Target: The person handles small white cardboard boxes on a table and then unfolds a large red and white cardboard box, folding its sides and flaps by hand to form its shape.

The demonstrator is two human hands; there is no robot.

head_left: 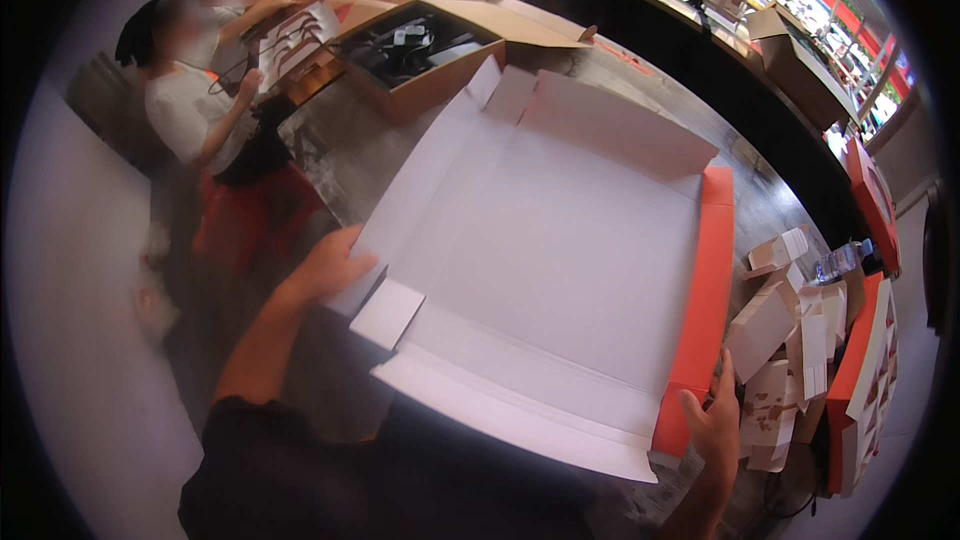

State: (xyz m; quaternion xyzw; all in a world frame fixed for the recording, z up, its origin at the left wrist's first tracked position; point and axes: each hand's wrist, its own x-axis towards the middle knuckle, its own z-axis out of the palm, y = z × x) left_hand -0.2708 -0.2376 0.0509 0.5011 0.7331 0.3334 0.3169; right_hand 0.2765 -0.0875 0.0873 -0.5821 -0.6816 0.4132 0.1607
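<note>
In front of me is a large, partly folded cardboard box (560,230), white inside, with an orange-red side wall (700,310) standing on its right. Its far and left flaps are raised at a slant, while the near flap (520,410) leans outward toward my body. A small white corner tab (388,313) sticks out at the near left. My left hand (335,265) grips the left edge, its fingertips hidden beneath the cardboard. At the near right corner, my right hand (712,420) holds the orange-red wall between thumb and fingers.
An open brown carton (430,75) of dark items stands beyond the box. Small white cartons (775,340) lie piled at right, beside a plastic bottle (838,260) and a red-and-white box (855,390). A person in a white shirt (185,115) is at far left, before a red stool (260,210).
</note>
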